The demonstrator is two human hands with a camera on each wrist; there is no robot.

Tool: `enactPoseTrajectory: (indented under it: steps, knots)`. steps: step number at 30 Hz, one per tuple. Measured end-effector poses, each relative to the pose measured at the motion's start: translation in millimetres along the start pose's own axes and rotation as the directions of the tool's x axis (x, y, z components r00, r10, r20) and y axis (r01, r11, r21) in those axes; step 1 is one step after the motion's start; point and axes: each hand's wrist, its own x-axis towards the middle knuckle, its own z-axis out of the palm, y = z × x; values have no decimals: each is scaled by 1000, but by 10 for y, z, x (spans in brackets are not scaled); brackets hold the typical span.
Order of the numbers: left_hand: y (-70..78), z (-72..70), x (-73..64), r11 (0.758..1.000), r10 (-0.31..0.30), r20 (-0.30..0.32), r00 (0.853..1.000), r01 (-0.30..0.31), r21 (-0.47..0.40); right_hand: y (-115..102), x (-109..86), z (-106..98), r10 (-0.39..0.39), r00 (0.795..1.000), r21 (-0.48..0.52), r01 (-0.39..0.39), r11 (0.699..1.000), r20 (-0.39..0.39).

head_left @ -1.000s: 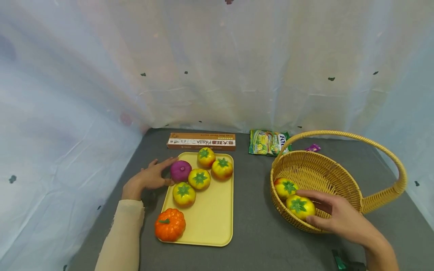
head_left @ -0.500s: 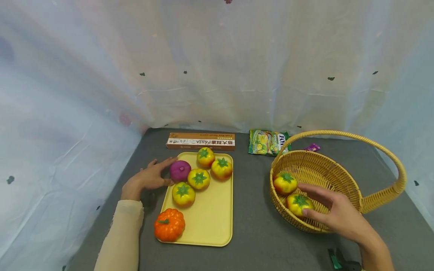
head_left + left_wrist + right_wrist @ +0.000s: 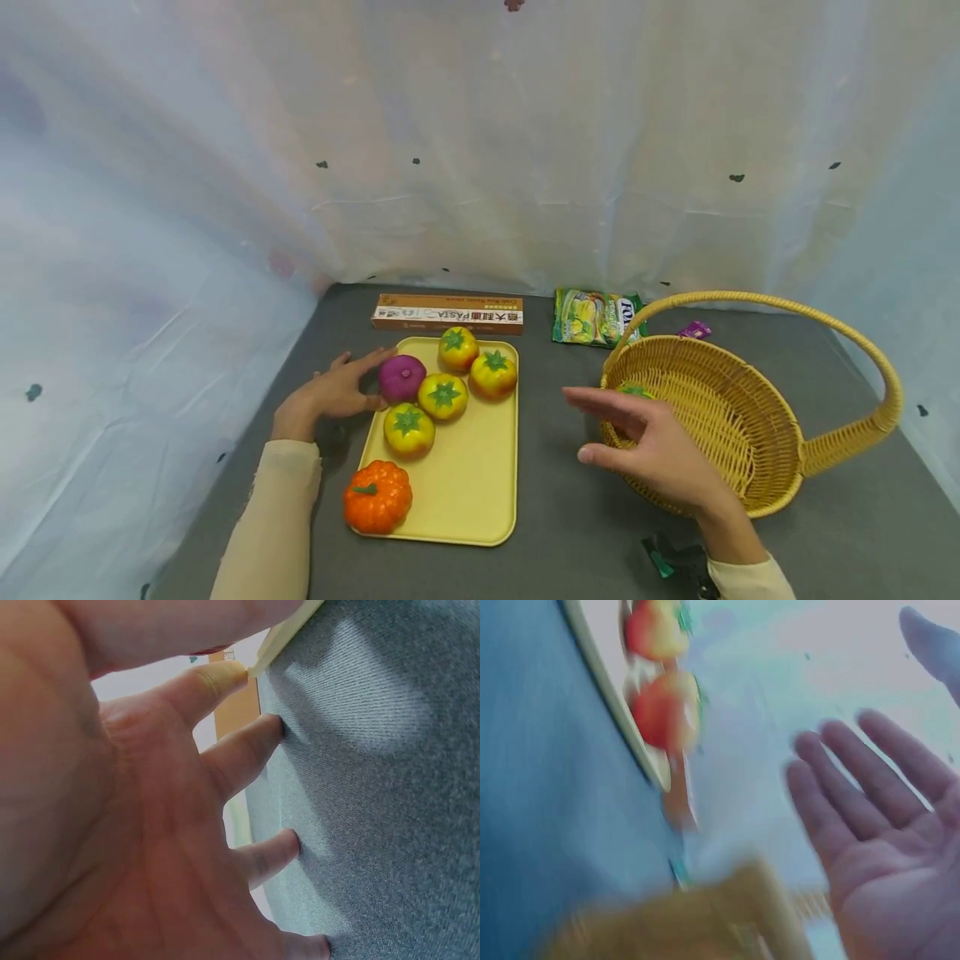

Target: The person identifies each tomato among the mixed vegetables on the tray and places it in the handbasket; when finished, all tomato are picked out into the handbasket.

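My left hand [image 3: 336,393] rests at the left edge of the yellow tray [image 3: 468,483], fingers spread around the outer side of a purple round vegetable [image 3: 402,378]. In the left wrist view its fingertips [image 3: 271,726] meet the grey tabletop, one right at the tray rim. Several yellow-red persimmons [image 3: 408,431] and an orange pumpkin [image 3: 378,497] sit on the tray. Over the left rim of the wicker basket [image 3: 757,442] is my right hand [image 3: 663,450], holding nothing, fingers extended and thumb apart. Behind it a persimmon's green leaves [image 3: 636,390] show inside the basket; the rest is hidden.
A brown pasta box [image 3: 447,314] lies behind the tray. Farther right are a green food packet [image 3: 595,317] and a small purple wrapper [image 3: 694,330]. The basket's tall handle [image 3: 832,321] arches on the right. White sheeting [image 3: 480,167] hangs along the back and sides.
My right hand has let go of a persimmon in the basket, then lifted and moved left past the rim. The persimmons there shifted slightly. My left hand has stayed put.
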Motion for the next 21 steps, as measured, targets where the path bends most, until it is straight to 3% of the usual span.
enactPoseTrajectory:
  steps: [4, 7, 14, 21]
  knots:
    - [-17, -11, 2, 1000, 16, -3, 1000, -16, -4, 33, 290, 290, -73, 996, 68, 76, 995, -49]
    - [-19, -8, -1, 1000, 22, -4, 1000, -22, -6, 49, 471, 453, -80, 992, 70, 87, 994, -98]
    - [5, 1, 9, 1000, 7, -7, 1000, -7, 11, 193, 775, 668, 5, 984, 54, 5, 999, -179]
    - [11, -11, 2, 1000, 4, -6, 1000, -4, 10, 418, 1004, 800, 67, 961, 29, -62, 998, -269]
